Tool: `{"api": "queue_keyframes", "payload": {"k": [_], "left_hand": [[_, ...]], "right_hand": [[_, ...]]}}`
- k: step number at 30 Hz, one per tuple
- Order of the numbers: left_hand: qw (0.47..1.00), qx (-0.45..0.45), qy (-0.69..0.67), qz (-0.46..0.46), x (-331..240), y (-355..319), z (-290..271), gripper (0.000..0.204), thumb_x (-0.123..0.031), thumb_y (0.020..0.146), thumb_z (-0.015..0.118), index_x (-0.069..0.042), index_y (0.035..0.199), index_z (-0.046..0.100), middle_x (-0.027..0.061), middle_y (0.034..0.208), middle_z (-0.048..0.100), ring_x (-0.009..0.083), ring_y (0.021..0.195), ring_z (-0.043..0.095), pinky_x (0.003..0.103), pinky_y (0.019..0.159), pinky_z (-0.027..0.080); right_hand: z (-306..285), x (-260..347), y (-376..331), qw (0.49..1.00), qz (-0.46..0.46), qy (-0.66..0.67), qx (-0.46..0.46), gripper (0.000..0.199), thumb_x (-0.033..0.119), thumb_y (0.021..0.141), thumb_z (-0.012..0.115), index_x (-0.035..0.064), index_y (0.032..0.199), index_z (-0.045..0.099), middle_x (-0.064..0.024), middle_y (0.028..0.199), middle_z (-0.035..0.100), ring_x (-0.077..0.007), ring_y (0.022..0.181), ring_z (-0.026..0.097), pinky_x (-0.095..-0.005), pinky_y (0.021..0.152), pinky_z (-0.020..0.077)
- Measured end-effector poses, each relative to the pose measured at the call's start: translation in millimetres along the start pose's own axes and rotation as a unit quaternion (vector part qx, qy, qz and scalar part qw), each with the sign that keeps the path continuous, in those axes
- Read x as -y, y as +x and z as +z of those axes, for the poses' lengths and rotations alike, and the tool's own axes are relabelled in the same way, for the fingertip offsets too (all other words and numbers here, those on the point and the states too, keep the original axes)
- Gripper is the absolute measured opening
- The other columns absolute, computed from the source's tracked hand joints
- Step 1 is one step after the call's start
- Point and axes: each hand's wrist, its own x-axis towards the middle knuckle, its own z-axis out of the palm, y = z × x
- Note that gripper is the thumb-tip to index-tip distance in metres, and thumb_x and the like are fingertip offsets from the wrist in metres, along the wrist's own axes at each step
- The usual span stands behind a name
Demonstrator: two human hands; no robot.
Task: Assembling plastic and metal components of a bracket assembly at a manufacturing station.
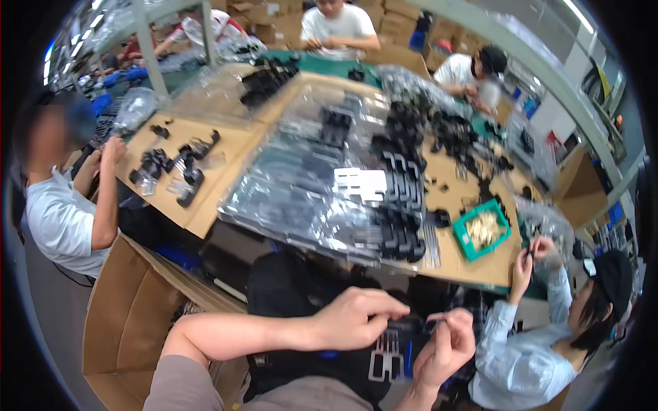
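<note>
Right by the silver bracket, got left hand and right hand close together, fingers curled nearly closed, honestly can't tell if holding anything.

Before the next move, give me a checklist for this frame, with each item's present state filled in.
1. Left hand holding a part: cannot tell; its fingers are bent together, but nothing between them shows clearly.
2. Right hand holding a part: cannot tell; thumb and fingers are drawn together, contents too small to make out.
3. Hands apart from each other: ok, a gap shows between the fingertips.
4. Slotted metal piece in view: ok, it shows below and between the hands.
5. Green bin stocked: ok, pale pieces lie in it.
</note>
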Motion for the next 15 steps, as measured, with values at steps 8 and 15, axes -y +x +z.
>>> {"api": "queue_keyframes", "payload": {"k": [8,15], "left_hand": [[0.994,-0.030,-0.030,-0.096,-4.6,9.6,-11.7,0.039,0.011,0.085,0.055,-0.001,0.116,0.075,0.0094,0.091,0.077,0.0159,0.070,0.066,0.024,0.062,0.050],[0.993,-0.022,0.000,-0.119,-3.2,2.8,-10.6,0.044,0.011,0.084,0.052,0.000,0.121,0.073,0.0106,0.093,0.077,0.0151,0.070,0.064,0.024,0.060,0.048]], "right_hand": [[6.3,19.9,8.5,0.996,0.027,-0.069,0.050,0.025,-0.014,0.086,0.063,-0.0007,0.106,0.071,-0.0142,0.109,0.063,-0.0224,0.088,0.062,-0.0320,0.084,0.0546],[3.4,24.6,3.2,0.989,0.067,-0.109,0.078,0.030,-0.015,0.080,0.073,-0.0031,0.107,0.073,-0.0135,0.106,0.069,-0.0174,0.086,0.066,-0.0252,0.083,0.0530]]}}
